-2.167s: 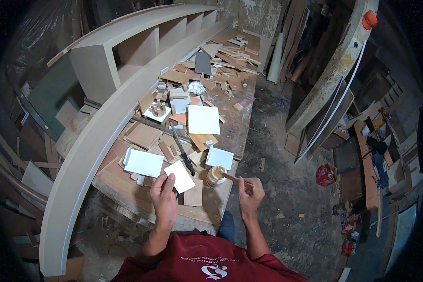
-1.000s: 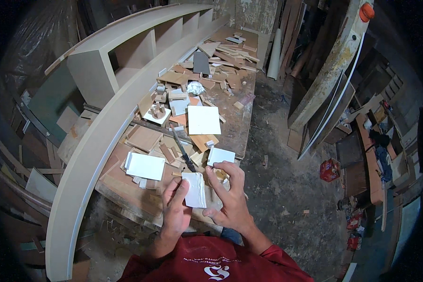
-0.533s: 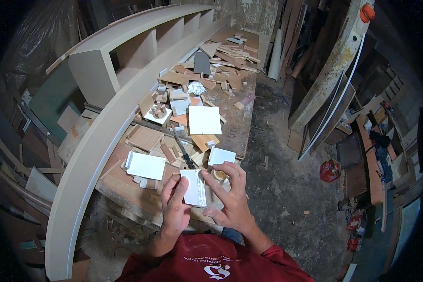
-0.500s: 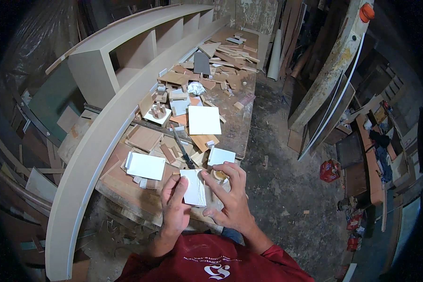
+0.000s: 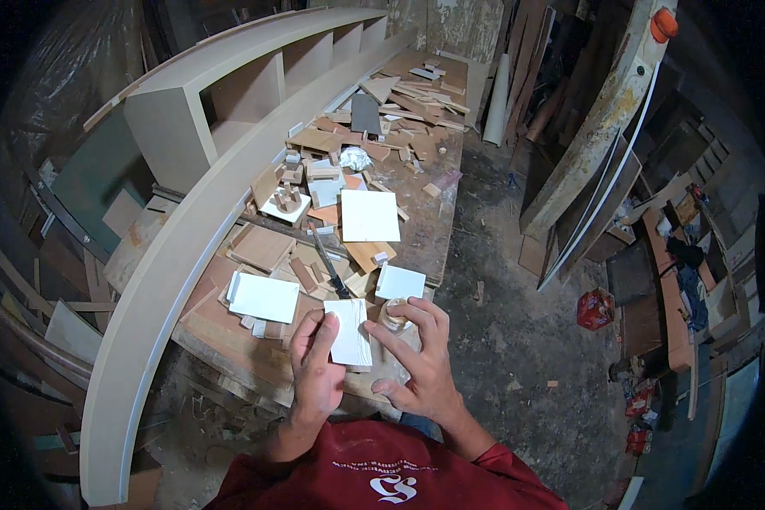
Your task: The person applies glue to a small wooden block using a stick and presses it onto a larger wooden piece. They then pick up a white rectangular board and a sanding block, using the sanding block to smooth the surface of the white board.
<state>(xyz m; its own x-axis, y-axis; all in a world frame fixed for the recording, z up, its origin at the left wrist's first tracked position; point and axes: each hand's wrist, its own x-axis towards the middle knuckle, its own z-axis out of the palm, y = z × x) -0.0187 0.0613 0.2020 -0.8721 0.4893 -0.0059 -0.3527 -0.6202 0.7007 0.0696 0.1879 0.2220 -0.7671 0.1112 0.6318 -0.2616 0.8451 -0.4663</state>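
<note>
Both hands meet over the near edge of the bench: my left hand (image 5: 316,367) has its fingers curled round the left edge of a small white rectangular panel (image 5: 350,332), gripping it from the side and underneath, while my right hand (image 5: 422,359) is spread half open, fingertips pressing on the panel's right edge and its near corner. The panel is lifted a little off the cluttered wooden workbench (image 5: 425,229), tilted face up towards me, so I judge the step in hand to be lining up or checking this piece before it goes anywhere. The next move calls for a firm pinch on both edges, since the piece is thin and smooth and could slip. To the left, a long curved pale board (image 5: 157,293) runs along the bench, with a flat white square panel (image 5: 264,297) lying beside it. Just behind my fingers a dark-handled blade tool (image 5: 329,265) lies among brown offcuts. Partly hidden behind my right fingers stands a small round jar with a tan rim (image 5: 393,315); I cannot tell what is in it. Behind it rest a smaller white square (image 5: 400,282) and a larger white square sheet (image 5: 369,215). Far right, on the dirty floor, sits a red box (image 5: 596,308), contents unseen.
</note>
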